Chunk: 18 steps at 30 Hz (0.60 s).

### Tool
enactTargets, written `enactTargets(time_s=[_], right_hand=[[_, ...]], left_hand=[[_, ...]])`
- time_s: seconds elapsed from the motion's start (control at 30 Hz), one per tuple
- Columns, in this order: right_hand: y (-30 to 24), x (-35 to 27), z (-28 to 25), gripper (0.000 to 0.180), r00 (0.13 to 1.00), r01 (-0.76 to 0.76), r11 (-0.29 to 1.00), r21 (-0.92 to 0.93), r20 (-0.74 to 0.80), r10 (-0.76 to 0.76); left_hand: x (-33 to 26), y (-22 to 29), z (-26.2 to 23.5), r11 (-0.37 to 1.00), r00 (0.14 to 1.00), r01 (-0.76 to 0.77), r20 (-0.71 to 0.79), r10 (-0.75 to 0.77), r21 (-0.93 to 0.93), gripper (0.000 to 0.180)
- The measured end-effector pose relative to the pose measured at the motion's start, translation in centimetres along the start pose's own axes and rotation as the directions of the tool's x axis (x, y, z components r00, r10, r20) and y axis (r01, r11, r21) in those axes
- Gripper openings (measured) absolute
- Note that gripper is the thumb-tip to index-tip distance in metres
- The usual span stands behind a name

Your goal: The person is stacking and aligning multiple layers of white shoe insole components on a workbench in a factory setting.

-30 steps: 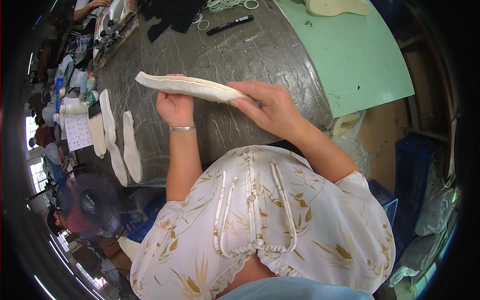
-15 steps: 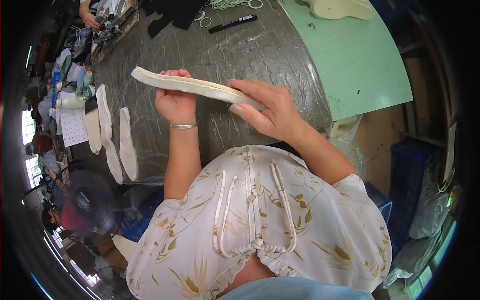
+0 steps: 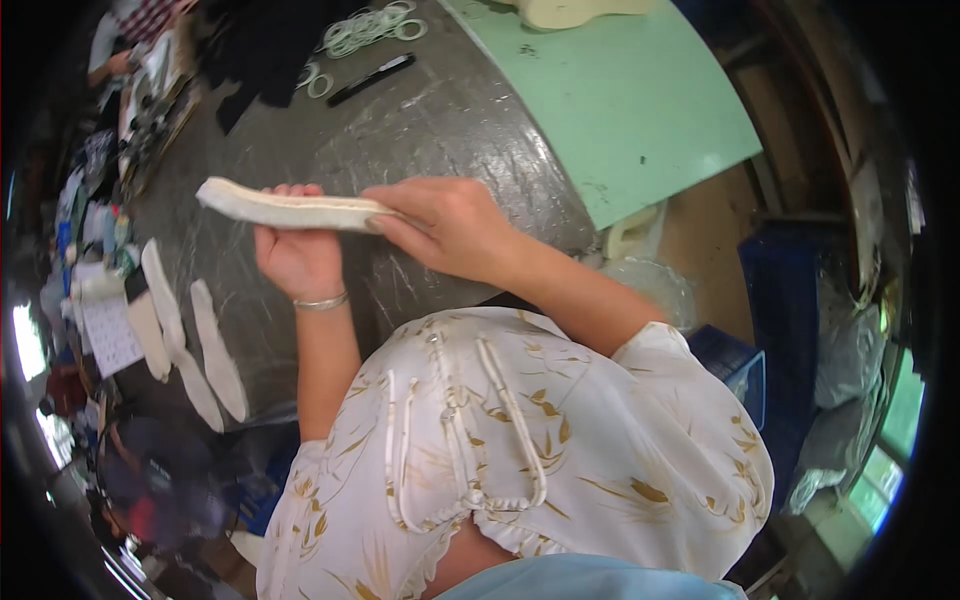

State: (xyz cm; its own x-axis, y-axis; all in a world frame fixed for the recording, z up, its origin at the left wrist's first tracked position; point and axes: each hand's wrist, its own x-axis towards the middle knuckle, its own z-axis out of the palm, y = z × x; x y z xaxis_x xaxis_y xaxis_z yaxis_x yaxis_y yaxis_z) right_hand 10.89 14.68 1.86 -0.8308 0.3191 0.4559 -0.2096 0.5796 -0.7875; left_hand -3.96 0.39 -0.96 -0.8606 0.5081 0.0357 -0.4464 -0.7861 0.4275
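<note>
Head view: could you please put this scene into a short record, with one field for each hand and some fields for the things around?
Held thing: white sole, held over the dark table
Left hand: under the sole, fingertips showing past its far edge
Right hand: pinches the sole's right end between thumb and fingers
Table, left: loose soles; paper sheet
Table, far side: black cloth; pale rings; black pen
Far right: green board

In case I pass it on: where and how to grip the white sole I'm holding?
Probably grip the white sole by its left end, from the left, across its thickness: that slim end juts past the left hand, while the right hand pinches the other.
</note>
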Motion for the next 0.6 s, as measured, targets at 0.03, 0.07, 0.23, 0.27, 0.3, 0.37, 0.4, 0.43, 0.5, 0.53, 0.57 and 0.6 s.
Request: enactTargets(time_s=[0.03,0.07,0.23,0.27,0.3,0.37,0.4,0.43,0.5,0.53,0.57,0.6], right_hand=[[0.3,-0.2,0.1,0.023,1.0,-0.02,1.0,0.005,0.007,0.02],[0.6,-0.3,0.0,0.022,0.996,-0.086,0.996,-0.017,0.028,0.087],[3.3,-1.7,-4.5,0.021,0.888,-0.344,0.888,0.304,-0.202,0.413],[5.0,-2.4,-6.4,0.021,0.852,-0.412,0.854,0.319,-0.199,0.485],[5.8,-2.8,-8.5,0.022,0.778,-0.375,0.822,0.429,-0.336,0.53],[8.1,-3.1,-12.6,0.025,0.634,-0.299,0.831,0.469,-0.553,0.541],[9.1,-2.5,-14.2,0.028,0.583,-0.26,0.861,0.437,-0.64,0.501],[10.2,-2.1,-16.0,0.028,0.549,-0.365,0.884,0.293,-0.699,0.458],[13.9,-1.2,-19.6,0.03,0.502,-0.516,0.855,0.058,-0.788,0.356],[16.2,-0.8,-21.2,0.032,0.483,-0.556,0.831,-0.024,-0.823,0.3],[18.0,-0.1,-22.3,0.033,0.457,-0.63,0.773,-0.077,-0.842,0.288],[19.7,0.9,-23.1,0.033,0.442,-0.724,0.677,-0.133,-0.843,0.307]], left_hand=[[-0.1,-0.2,0.0,0.999,0.997,0.041,0.066,-0.042,0.021,0.023],[0.1,0.1,-1.0,0.993,0.987,0.096,0.122,-0.103,0.062,0.031],[-0.3,-2.7,4.7,0.968,0.973,0.206,0.071,-0.218,0.143,0.06],[-0.1,-3.1,5.2,0.942,0.964,0.233,0.068,-0.256,0.243,0.062],[0.2,-3.5,5.0,0.946,0.963,0.229,0.087,-0.254,0.23,0.062],[0.3,-3.8,3.1,0.814,0.952,0.283,-0.046,-0.302,0.507,0.057],[-0.1,-3.7,1.9,0.801,0.955,0.246,0.002,-0.295,0.546,0.052],[-0.5,-3.6,1.2,0.808,0.96,0.231,0.008,-0.279,0.541,0.052],[-1.5,-3.3,0.5,0.699,0.962,0.259,-0.116,-0.247,0.666,0.043],[-2.2,-3.0,0.4,0.705,0.962,0.268,-0.146,-0.23,0.656,0.04],[-2.7,-2.7,-0.2,0.713,0.958,0.287,-0.187,-0.217,0.64,0.036],[-3.1,-2.2,-0.7,0.705,0.957,0.29,-0.212,-0.199,0.648,0.036]])
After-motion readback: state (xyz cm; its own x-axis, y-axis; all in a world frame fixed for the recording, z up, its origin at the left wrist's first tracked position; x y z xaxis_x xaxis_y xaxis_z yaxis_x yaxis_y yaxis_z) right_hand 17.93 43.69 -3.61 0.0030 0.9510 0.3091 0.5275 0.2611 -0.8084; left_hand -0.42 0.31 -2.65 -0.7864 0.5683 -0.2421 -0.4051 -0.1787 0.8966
